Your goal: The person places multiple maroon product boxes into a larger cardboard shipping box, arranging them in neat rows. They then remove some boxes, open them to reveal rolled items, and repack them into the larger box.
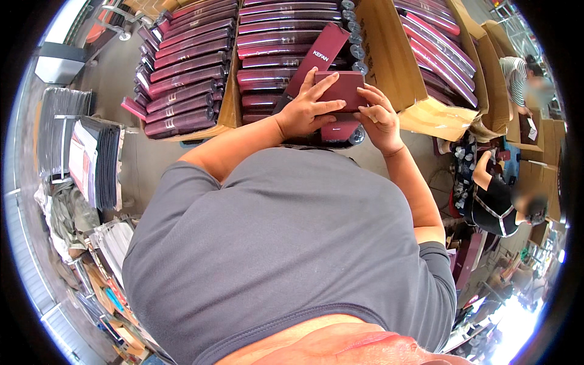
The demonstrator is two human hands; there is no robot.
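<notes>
A small maroon box face [342, 90] is between my hands, in front of my chest. My left hand [309, 108] grips its left side, with its fingers spread over the edge and front. My right hand [379, 117] has bent fingers pressed together at the box's right edge. How deep this box is, I cannot tell. Behind it a long maroon box [317, 53] lies slanted across a carton of clear-wrapped maroon packages [286, 27]. Below my hands part of another maroon piece [338, 131] shows.
On the left stands a carton stacked with maroon packages [193, 67]; on the right, another open carton [444, 115] holds more. Brown flaps [386, 48] rise between them. A stack of dark sheets [106, 167] is at far left. A person in black [496, 204] is at right.
</notes>
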